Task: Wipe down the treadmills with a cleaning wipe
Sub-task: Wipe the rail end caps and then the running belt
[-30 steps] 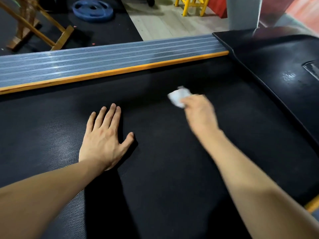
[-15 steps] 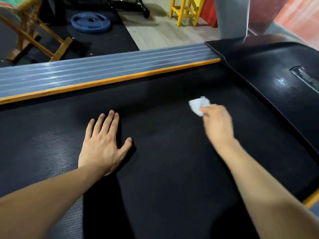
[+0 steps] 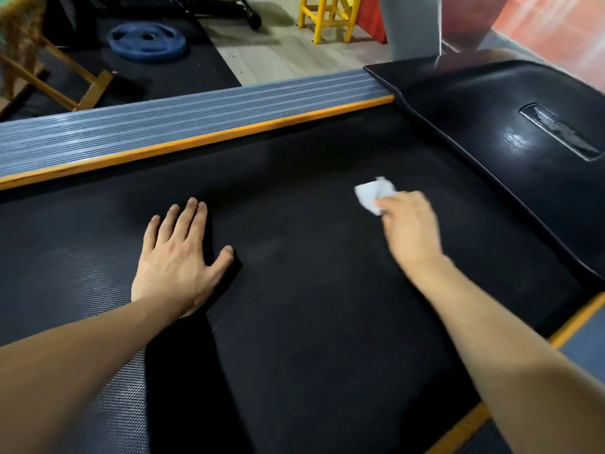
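Left hand (image 3: 178, 260) is planted flat, fingers straight, on the black treadmill belt (image 3: 294, 322), while over to the right the right hand (image 3: 409, 227) pinches a crumpled white wipe (image 3: 371, 193) against the belt near the glossy motor cover (image 3: 523, 152).

Dim indoor light leaves the textured black treadmill belt (image 3: 294, 322) murky, a white glare spot shines on the glossy black motor cover (image 3: 515, 140), the right hand (image 3: 409, 224) is motion-blurred, and wide-angle distortion bends the edges.
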### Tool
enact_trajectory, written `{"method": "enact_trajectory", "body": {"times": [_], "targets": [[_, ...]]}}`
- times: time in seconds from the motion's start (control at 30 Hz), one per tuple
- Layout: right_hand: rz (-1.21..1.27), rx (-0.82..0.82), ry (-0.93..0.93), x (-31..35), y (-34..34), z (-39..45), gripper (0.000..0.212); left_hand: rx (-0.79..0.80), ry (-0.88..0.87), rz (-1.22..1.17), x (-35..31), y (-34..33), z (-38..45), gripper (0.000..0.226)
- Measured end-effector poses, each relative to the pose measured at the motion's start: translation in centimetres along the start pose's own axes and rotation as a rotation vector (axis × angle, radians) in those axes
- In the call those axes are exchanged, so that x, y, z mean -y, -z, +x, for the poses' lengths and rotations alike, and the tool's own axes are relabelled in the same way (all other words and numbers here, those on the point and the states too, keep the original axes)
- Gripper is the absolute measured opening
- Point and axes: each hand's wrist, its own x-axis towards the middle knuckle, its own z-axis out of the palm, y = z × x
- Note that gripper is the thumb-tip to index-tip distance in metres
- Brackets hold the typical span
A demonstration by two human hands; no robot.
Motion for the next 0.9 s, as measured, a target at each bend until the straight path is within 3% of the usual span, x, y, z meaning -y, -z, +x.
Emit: {"method": "enact_trajectory", "body": {"times": [0.07, 0.13, 0.27, 0.4, 0.47, 0.53, 0.6, 0.77, 0.9], "targets": [[0.029, -0.019, -0.125, -1.6, 0.1, -0.1, 0.031, 0.003, 0.002, 0.001, 0.1, 0.0, 0.0, 0.092], [0.163, 0.011, -0.087, 2.2, 0.6, -2.3, 0.031, 0.012, 0.006, 0.005, 0.0, 0.1, 0.0, 0.093], [0.618, 0.078, 0.196, 10.5, 1.6, -9.6, 0.033, 0.026, 0.011, 0.008, -0.1, 0.4, 0.0, 0.093], [0.454, 0.155, 0.493, 8.8, 0.4, -9.9, 0.034, 0.038, 0.027, 0.015, -0.2, 0.3, -0.1, 0.094], [0.294, 0.122, 0.386, 5.1, -0.2, -6.1, 0.024, 0.032, 0.035, 0.01, -0.1, 0.4, 0.0, 0.095], [0.154, -0.041, 0.192, -0.3, -0.6, -3.0, 0.028, 0.034, 0.023, 0.0, -0.1, 0.2, 0.3, 0.096], [0.107, -0.033, 0.076, -3.3, -0.3, -2.2, 0.021, 0.009, 0.023, 0.003, -0.1, 0.0, 0.2, 0.096], [0.194, -0.067, 0.022, -3.9, -0.5, -2.7, 0.032, -0.05, 0.047, 0.08, -2.5, 1.1, -2.6, 0.085], [0.218, 0.007, 0.026, -4.0, -0.2, -2.3, 0.035, 0.066, 0.118, -0.021, -7.8, 1.2, -11.4, 0.092]]}}
